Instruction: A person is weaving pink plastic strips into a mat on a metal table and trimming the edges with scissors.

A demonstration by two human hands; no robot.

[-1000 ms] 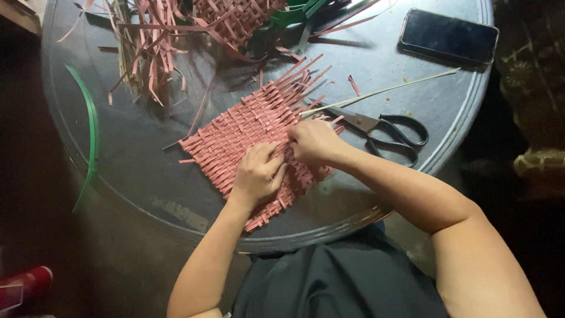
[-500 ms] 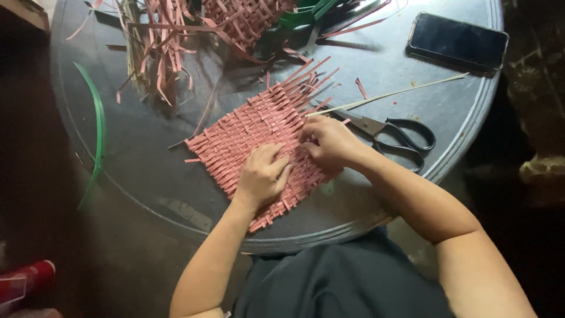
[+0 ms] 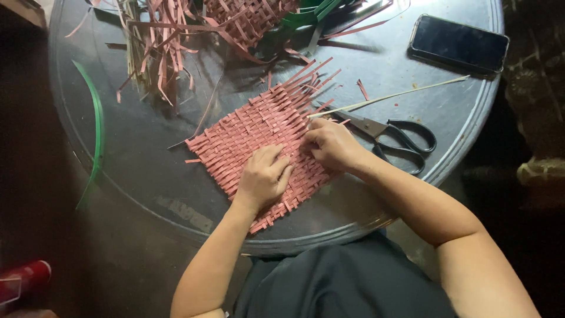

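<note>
1. woven pink mat point(image 3: 247, 132) lies flat in the middle of the round glass counter point(image 3: 147, 176), loose strip ends sticking out at its far corner and near edge.
2. left hand point(image 3: 263, 176) rests palm-down on the mat's near-centre, fingers point(image 3: 272, 154) spread slightly, pinning it; holds nothing.
3. right hand point(image 3: 332, 144) at the mat's right edge, fingers curled tight on a strip there; can't tell exactly which strip, thumb side is hidden.
4. handling, my read: mat is light, thin, flexible but springy. strips look smooth, so the weave probably slides apart if lifted by one edge. best held flat under a palm, working strips pinched close to the weave, not at the free tips.
5. nearby: black-handled scissors point(image 3: 394, 135) just beside the right hand, a pale thin stick point(image 3: 406, 94) running from the mat's corner toward the phone point(image 3: 459, 44), loose pink strips point(image 3: 159, 47) and a second woven piece point(image 3: 247, 17) at the far side, green strip point(image 3: 97, 123) at the left rim.
6. vs 1.0 s ago: right hand has shifted a bit right along the mat's edge; left hand stays put; mat, scissors, phone unmoved.
</note>
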